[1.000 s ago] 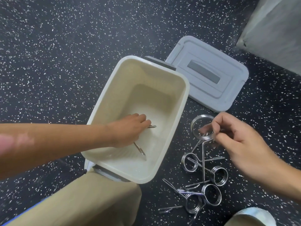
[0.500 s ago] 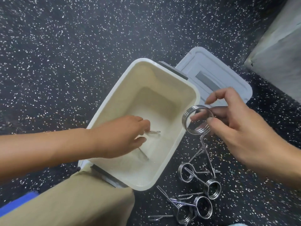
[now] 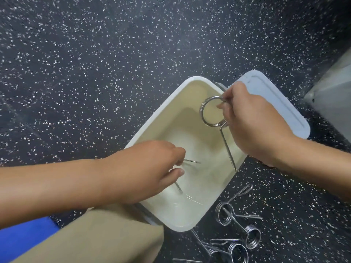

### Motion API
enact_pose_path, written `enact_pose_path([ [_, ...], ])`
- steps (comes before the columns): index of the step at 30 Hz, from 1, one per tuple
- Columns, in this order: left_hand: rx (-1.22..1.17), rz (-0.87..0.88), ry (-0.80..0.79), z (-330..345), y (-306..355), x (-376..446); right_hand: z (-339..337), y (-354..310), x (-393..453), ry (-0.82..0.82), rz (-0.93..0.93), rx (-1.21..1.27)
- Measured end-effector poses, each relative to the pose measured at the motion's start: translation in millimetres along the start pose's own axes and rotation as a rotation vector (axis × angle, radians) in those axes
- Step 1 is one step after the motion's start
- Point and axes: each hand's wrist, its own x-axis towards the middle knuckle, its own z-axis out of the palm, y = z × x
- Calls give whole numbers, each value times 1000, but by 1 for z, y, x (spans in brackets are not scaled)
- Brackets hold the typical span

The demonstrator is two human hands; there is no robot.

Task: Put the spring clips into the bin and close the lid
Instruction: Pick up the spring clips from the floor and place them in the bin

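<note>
A clip is pinched by the right hand over the bin, legs hanging down. Another clip is gripped inside by the left hand, knuckles up. The lid lies beside it.

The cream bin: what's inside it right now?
Inside the bin, the left hand is low over a spring clip; only its wire handles show, the coil hidden. The right hand holds another clip above the opening.
</note>
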Motion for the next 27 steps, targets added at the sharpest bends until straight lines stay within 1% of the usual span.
enact_pose_path([
  [4,19,-1,-12,1,0,-2,26,-3,25,11,-122,-255],
  [10,33,26,-23,4,5,1,65,-9,38,-111,-225,-448],
  [15,65,34,-41,12,4,0,85,-12,48,-159,-192,-373],
  [20,47,14,-54,14,2,-1,101,-12,54,-191,-123,-374],
  [27,66,36,-32,15,3,3,104,-6,58,-167,-52,-348],
])
